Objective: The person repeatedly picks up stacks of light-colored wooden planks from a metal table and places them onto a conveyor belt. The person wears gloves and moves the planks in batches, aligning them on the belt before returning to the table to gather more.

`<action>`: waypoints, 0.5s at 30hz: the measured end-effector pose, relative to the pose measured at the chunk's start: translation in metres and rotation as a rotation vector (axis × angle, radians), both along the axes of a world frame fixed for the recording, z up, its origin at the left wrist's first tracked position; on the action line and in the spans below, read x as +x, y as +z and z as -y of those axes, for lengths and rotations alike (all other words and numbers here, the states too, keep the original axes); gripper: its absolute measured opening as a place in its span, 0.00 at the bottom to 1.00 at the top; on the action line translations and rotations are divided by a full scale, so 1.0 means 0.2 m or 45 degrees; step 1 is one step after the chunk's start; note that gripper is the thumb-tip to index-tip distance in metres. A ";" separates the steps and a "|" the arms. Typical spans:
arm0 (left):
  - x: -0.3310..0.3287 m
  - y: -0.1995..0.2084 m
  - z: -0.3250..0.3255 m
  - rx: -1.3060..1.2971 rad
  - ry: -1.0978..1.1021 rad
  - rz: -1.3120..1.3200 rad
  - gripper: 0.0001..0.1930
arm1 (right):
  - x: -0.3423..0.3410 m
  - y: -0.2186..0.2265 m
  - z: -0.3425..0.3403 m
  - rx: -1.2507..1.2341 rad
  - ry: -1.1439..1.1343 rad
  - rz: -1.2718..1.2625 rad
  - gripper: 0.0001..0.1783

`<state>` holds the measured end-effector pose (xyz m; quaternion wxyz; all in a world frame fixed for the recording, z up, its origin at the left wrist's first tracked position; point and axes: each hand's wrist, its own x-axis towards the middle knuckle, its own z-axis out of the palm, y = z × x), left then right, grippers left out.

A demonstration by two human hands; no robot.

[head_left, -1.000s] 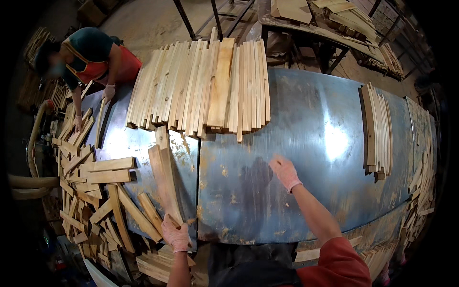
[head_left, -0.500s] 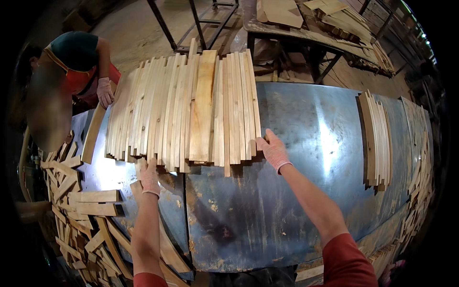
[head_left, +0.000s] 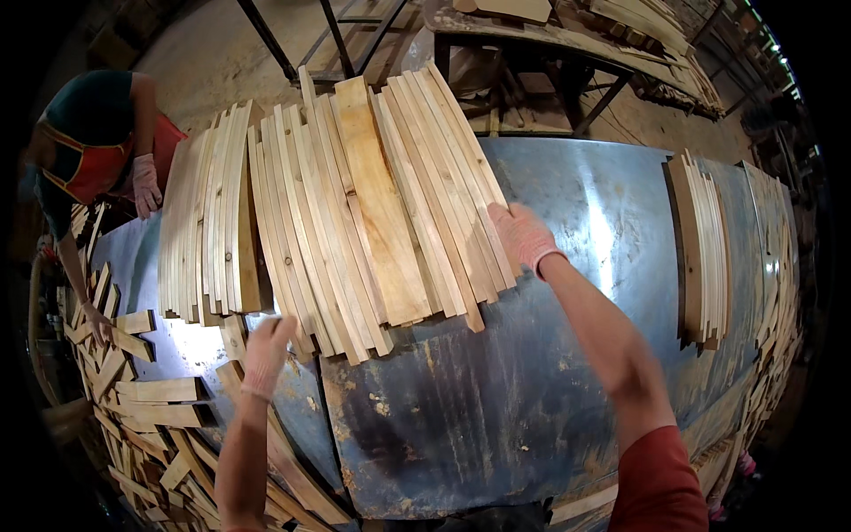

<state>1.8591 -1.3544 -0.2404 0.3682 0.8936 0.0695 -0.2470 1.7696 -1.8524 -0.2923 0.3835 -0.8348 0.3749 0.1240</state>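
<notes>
A row of pale wooden strips point(head_left: 310, 230) lies side by side across the metal table, with one broad board point(head_left: 377, 195) on top. My right hand point(head_left: 526, 236), in a pinkish knit glove, is closed at the outer right edge of the row. Close to the near ends of the strips, my left hand point(head_left: 269, 353) has its gloved fingers curled together; whatever they may hold is hidden. A dark gap splits the row, and a separate group of strips point(head_left: 199, 222) stands left of it.
On the metal table point(head_left: 425, 434), another bundle of strips point(head_left: 705, 253) lies to the right. Loose wood pieces point(head_left: 160, 403) heap up at left, where a co-worker point(head_left: 93, 151) in a red apron reaches in. A workbench point(head_left: 532, 40) with boards stands behind.
The row has split: its right part has turned, its near ends shifting right. My right hand has moved slightly up and right, my left slightly down. The co-worker has let go of a board.
</notes>
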 end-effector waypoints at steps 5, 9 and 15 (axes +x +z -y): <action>0.31 -0.12 0.44 0.198 0.258 0.270 0.46 | 0.21 -0.01 -0.13 -0.250 -0.192 0.147 0.38; 0.32 -0.21 0.44 0.349 0.270 0.337 0.50 | 0.19 0.06 -0.14 -0.271 -0.167 0.112 0.37; 0.12 -0.15 0.45 0.152 0.308 0.293 0.43 | 0.00 0.06 -0.16 -0.244 -0.226 0.138 0.36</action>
